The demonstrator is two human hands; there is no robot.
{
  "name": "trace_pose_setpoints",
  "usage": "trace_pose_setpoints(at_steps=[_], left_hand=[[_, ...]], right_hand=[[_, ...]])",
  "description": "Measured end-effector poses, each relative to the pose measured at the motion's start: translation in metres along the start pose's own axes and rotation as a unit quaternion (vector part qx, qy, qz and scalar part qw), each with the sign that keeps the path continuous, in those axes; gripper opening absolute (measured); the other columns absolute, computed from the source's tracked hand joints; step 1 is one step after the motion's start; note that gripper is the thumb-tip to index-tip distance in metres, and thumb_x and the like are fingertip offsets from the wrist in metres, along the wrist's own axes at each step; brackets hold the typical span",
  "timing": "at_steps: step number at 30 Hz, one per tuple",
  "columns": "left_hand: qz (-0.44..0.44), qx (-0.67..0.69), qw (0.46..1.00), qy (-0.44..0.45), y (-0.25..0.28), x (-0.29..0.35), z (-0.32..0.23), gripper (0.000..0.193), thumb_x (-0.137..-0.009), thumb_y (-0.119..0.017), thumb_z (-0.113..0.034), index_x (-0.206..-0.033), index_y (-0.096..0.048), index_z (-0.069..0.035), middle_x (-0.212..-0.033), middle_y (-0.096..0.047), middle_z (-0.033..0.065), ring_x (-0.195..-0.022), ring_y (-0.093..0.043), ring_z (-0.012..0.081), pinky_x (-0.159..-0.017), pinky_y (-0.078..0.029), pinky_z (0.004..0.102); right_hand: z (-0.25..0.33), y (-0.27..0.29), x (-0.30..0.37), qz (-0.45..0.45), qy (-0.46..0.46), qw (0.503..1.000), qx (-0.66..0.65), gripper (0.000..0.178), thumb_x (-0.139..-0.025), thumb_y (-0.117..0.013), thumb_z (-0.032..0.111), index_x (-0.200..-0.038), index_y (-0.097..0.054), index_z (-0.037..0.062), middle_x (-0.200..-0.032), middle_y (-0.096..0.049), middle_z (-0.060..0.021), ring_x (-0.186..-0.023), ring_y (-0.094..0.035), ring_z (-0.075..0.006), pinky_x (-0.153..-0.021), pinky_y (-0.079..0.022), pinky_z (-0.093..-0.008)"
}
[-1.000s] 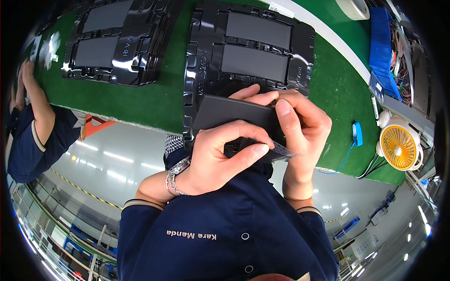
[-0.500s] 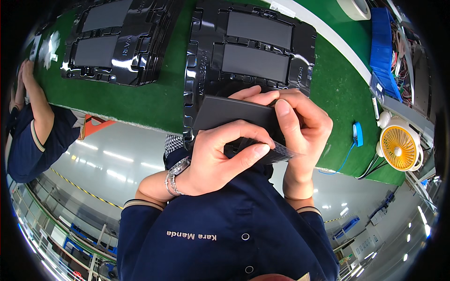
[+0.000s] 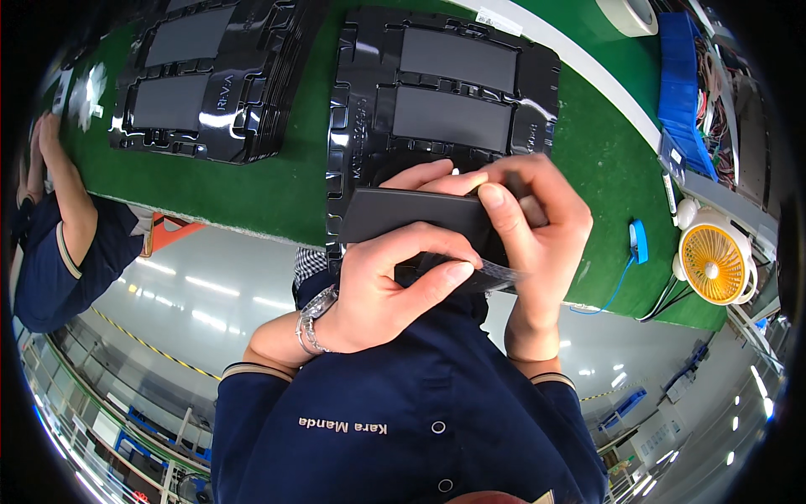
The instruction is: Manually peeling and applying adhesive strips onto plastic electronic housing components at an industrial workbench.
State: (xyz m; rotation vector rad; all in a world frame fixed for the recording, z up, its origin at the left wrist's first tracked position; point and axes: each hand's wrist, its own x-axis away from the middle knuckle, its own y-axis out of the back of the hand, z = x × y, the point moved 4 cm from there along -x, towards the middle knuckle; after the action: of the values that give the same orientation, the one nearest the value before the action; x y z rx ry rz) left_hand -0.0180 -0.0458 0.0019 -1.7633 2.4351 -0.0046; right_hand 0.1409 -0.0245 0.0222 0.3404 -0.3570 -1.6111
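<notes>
A dark, flat rectangular panel is held up at a tilt in front of my body. My left hand, closed around it from the near side, has its thumb and forefinger together by a patterned, see-through strip of film. Fingertips show beyond the panel's far edge. At the panel's upper right corner, the thumb and forefinger of my right hand are pinched together. Whether that pinch holds anything besides the corner is hidden. Just behind the hands lies a black moulded tray with grey rectangular panels in its pockets.
A stack of similar black trays stands to the left on the green bench. On the right are a yellow-and-white fan, a blue device with a cord, a blue bin and a tape roll. Another person's arm is at far left.
Both hands and the panel have shifted slightly left, and the panel's far edge sits lower and more level. My right hand's fingers have moved at the corner, with some blur.
</notes>
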Motion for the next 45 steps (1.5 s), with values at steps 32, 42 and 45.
trace_pose_setpoints(at_steps=[32,42,45], left_hand=[[-0.062,-0.043,0.995,0.069,0.038,-0.009,0.008,0.009,-0.091,-0.060,-0.008,-0.096,-0.065,-0.001,-0.089,-0.060,0.0019,-0.076,-0.049,0.0075,-0.069,-0.040,0.0219],[-0.063,-0.017,0.988,0.140,0.032,-0.010,0.013,0.011,-0.087,-0.067,-0.007,-0.097,-0.067,-0.002,-0.092,-0.066,0.0024,-0.084,-0.058,0.0091,-0.078,-0.046,0.0242],[-0.035,-0.039,0.990,0.132,0.030,-0.013,0.013,0.010,-0.086,-0.067,-0.006,-0.095,-0.066,-0.002,-0.090,-0.066,0.0034,-0.082,-0.058,0.0105,-0.077,-0.047,0.0253]], right_hand=[[-0.003,0.012,0.002,-0.025,0.049,0.961,0.270,0.021,-0.083,-0.071,0.013,-0.101,-0.063,0.0082,-0.081,-0.066,-0.0049,-0.059,-0.064,-0.0185,-0.052,-0.048,-0.0290],[0.003,0.022,0.015,-0.009,0.068,0.988,0.138,0.008,-0.084,-0.067,0.006,-0.091,-0.065,0.0026,-0.076,-0.062,-0.0070,-0.057,-0.060,-0.0196,-0.053,-0.047,-0.0286],[0.018,0.017,0.019,0.053,0.145,0.987,0.045,0.006,-0.083,-0.067,0.004,-0.084,-0.062,0.0004,-0.069,-0.058,-0.0072,-0.054,-0.058,-0.0198,-0.050,-0.045,-0.0296]])
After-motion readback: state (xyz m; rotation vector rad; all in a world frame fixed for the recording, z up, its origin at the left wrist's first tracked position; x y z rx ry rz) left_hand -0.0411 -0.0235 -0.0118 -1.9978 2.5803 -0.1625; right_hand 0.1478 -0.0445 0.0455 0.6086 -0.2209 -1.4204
